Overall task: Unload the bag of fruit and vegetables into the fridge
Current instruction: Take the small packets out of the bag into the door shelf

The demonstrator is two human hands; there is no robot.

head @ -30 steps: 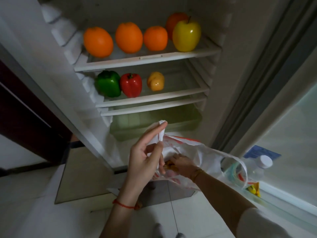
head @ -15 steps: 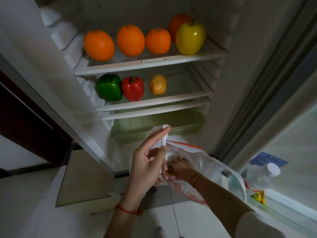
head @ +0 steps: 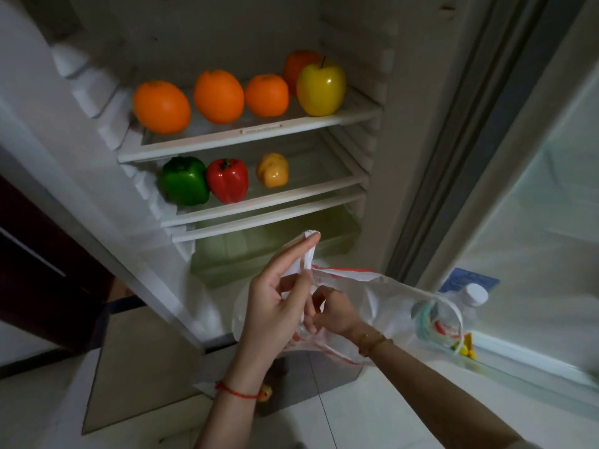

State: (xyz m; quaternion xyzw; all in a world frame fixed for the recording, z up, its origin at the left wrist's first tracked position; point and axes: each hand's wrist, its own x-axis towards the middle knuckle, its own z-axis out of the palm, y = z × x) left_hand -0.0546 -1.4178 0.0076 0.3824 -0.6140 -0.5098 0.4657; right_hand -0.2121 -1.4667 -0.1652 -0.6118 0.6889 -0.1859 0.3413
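My view has dropped since a second ago, so the open fridge [head: 418, 131] fills more of the frame; its contents have not moved. The top shelf [head: 249, 137] carries four oranges [head: 161, 106] and a yellow apple [head: 321, 89]; the shelf below has a green pepper [head: 184, 181], a red pepper [head: 227, 180] and a yellow pepper [head: 273, 170]. My left hand [head: 275, 306] still pinches the bag [head: 382, 296] handle. My right hand [head: 334, 314] stays inside the bag, fingers curled; I cannot tell what it holds.
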